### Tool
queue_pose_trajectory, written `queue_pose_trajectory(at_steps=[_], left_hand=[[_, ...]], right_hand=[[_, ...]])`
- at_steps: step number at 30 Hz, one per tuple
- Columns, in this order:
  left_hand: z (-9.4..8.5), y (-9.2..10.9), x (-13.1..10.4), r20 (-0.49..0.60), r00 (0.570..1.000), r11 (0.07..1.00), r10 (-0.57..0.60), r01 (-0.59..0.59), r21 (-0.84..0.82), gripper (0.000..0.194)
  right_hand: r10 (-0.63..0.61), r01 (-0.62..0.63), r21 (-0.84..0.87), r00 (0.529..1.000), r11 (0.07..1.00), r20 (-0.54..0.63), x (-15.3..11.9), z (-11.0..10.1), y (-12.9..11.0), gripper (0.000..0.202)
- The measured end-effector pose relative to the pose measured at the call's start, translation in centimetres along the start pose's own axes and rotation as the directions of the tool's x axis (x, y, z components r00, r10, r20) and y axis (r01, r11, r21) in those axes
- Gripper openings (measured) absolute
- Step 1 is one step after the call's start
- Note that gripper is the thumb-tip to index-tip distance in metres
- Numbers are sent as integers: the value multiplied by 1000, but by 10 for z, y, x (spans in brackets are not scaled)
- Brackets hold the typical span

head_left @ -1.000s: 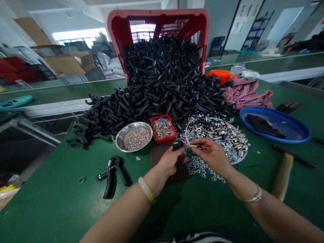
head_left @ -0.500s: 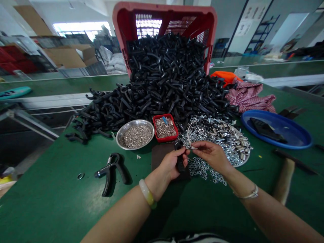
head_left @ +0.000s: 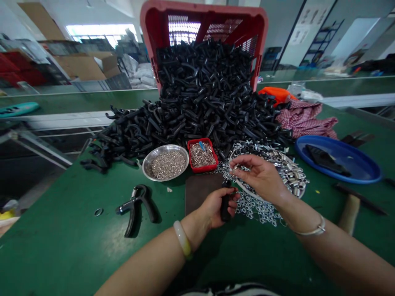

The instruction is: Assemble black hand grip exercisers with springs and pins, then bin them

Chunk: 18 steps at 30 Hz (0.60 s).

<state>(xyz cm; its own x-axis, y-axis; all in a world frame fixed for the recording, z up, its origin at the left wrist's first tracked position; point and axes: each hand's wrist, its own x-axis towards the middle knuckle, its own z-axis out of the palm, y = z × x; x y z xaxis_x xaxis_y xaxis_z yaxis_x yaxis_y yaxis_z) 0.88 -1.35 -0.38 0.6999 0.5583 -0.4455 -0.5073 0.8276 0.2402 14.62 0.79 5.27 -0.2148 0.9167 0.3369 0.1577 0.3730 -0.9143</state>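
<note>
My left hand [head_left: 216, 206] is wrapped round a black handle [head_left: 226, 205], held upright over the right edge of a dark pad [head_left: 199, 191]. Above the plate of metal parts [head_left: 294, 176], the thumb and fingertips of my right hand [head_left: 262, 177] come together in a pinch; whatever is between them is too small to make out. Loose nuts [head_left: 257, 209] lie on the green table below that hand. A hand grip with a spring [head_left: 138, 205] rests to the left, with a metal ring [head_left: 98, 212] beside it.
Black handles [head_left: 200, 98] spill from a tipped red crate [head_left: 203, 8]. In front stand a metal bowl of small parts [head_left: 166, 164] and a red tray of pins [head_left: 202, 155]. At the right are a blue tray [head_left: 364, 166], a hammer [head_left: 350, 209] and a checked cloth [head_left: 308, 119].
My left hand has moved slightly right and down with the black handle. My right hand has risen a little and drawn away from the handle, turning at the wrist.
</note>
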Motion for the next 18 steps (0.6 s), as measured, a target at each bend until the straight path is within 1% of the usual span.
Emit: queue_pose_trajectory(at_steps=[2, 4, 7, 9, 11, 14, 16, 17, 18], left_hand=[[0, 2, 0, 1, 999, 999, -33, 33, 12, 10], [0, 3, 0, 4, 998, 998, -64, 64, 21, 10], [-1, 4, -2, 11, 993, 992, -117, 117, 40, 9], [-1, 5, -4, 38, 990, 989, -136, 133, 67, 9], [-1, 6, -7, 96, 983, 983, -159, 149, 111, 8], [0, 9, -13, 194, 963, 972, -188, 154, 178, 8], [-1, 11, -16, 201, 966, 974, -164, 127, 187, 7], [-2, 13, -16, 186, 971, 979, -149, 118, 168, 7], [-3, 15, -16, 165, 978, 985, -129, 108, 134, 8]], right_hand=[[17, -17, -2, 999, 1000, 36, -1, 2, 2, 21], [22, -21, -18, 999, 1000, 48, -4, 4, 4, 20], [25, -20, -76, 997, 997, 69, -6, 5, 5, 17], [54, -42, -108, 991, 993, 118, -5, 3, 5, 15], [106, -95, -66, 976, 993, 188, -3, 1, 9, 17], [210, -238, 95, 948, 967, 239, 1, -2, 22, 20], [275, -311, 127, 931, 942, 240, 5, -7, 32, 23], [292, -320, 100, 929, 942, 227, 7, -12, 37, 25], [292, -305, 41, 937, 952, 193, 9, -19, 40, 26]])
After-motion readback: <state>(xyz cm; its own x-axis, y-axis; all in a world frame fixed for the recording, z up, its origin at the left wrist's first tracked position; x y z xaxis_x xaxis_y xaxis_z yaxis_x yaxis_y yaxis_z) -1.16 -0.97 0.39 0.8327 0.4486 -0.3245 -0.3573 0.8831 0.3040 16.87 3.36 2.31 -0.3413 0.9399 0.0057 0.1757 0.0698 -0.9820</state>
